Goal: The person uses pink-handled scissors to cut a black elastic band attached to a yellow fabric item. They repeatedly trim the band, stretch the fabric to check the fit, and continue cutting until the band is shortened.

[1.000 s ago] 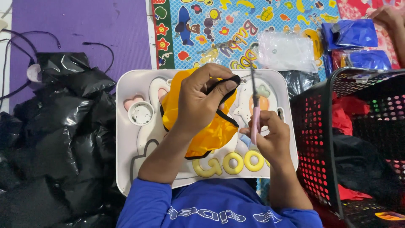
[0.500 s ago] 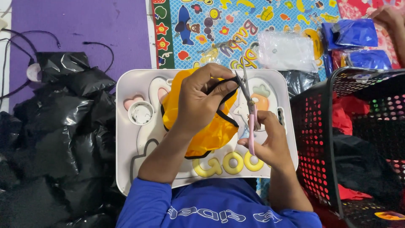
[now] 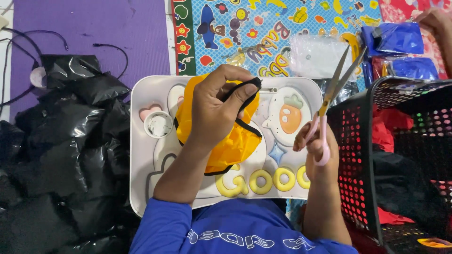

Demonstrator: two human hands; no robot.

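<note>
My left hand (image 3: 221,106) grips a bunched yellow cloth with black trim (image 3: 230,141) over a white lap tray (image 3: 141,160), pinching the black edging between thumb and fingers. My right hand (image 3: 316,146) holds pink-handled scissors (image 3: 333,91) off to the right of the cloth, blades apart and pointing up and away over the tray's right edge. The scissors are apart from the cloth.
A black and red mesh basket (image 3: 400,155) with red and dark cloth stands at the right. Black plastic bags (image 3: 52,155) pile up at the left. Blue packets (image 3: 395,40) and a clear bag (image 3: 318,54) lie on the patterned mat (image 3: 263,33). Another person's hand (image 3: 435,21) shows at top right.
My right hand has swung the scissors away from the cloth's black trim to the right, and the blades have spread apart. The left hand keeps its grip on the cloth.
</note>
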